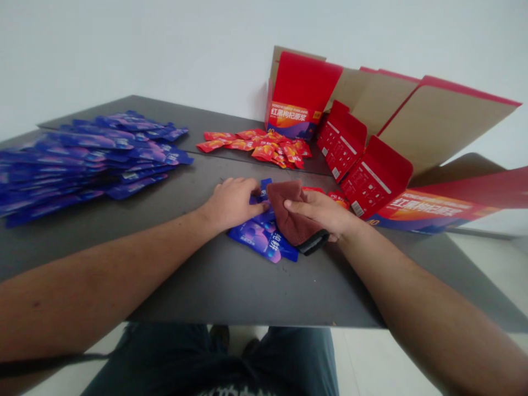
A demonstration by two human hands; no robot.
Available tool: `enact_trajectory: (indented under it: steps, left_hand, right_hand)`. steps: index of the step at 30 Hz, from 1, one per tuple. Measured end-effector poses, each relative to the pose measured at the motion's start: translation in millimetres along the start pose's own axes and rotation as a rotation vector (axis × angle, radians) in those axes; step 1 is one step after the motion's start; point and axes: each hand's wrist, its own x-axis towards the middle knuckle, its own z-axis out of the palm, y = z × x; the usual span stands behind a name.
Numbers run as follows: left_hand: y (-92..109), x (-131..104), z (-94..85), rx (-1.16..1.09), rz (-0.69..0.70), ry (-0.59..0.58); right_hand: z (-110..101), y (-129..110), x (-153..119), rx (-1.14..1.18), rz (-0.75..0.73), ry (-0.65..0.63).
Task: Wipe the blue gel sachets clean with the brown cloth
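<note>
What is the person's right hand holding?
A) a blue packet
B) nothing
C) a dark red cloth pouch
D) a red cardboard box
C: the right hand grips a dark red cloth pouch with a black edge, held over the blue packets that the left hand presses on the table.

Both hands meet over blue sachets (264, 239) on the table (231, 286), the right hand (319, 212) gripping a dark red cloth (291, 212).

One view only, from a camera worn on the person's head. It looks forward and down across a dark table (231, 286), close enough that both forearms fill the lower frame. A white wall (165, 49) closes the background; the person's lap shows below the table edge.
</note>
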Motion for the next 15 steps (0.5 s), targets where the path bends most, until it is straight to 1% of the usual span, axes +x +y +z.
enact_trajectory:
  steps: [3, 4, 7, 10, 12, 15]
  left_hand:
    - [-0.7, -1.2, 0.2, -0.098, -0.006, 0.046]
    - [-1.2, -1.4, 0.1, -0.146, -0.011, 0.080]
    - [-3.2, -1.1, -1.8, -0.294, -0.035, 0.231]
    - [-4.5, -0.3, -7.2, -0.451, -0.122, 0.317]
    - [-3.3, -1.1, -11.9, -0.572, -0.163, 0.304]
    - [1.8, -4.9, -16.8, -0.738, -0.156, 0.242]
  right_hand:
    - [-0.4, 5.1, 2.5, -0.004, -0.016, 0.001]
    - [-0.6, 6.0, 2.7, 0.000, -0.022, 0.008]
    - [-0.4, 6.0, 1.1, 0.030, -0.049, 0.008]
    - [2.6, 4.5, -3.2, 0.036, -0.135, -0.010]
    - [6.1, 3.5, -6.8, 0.026, -0.213, -0.007]
    - [12.1, 2.2, -12.1, 0.018, -0.279, -0.011]
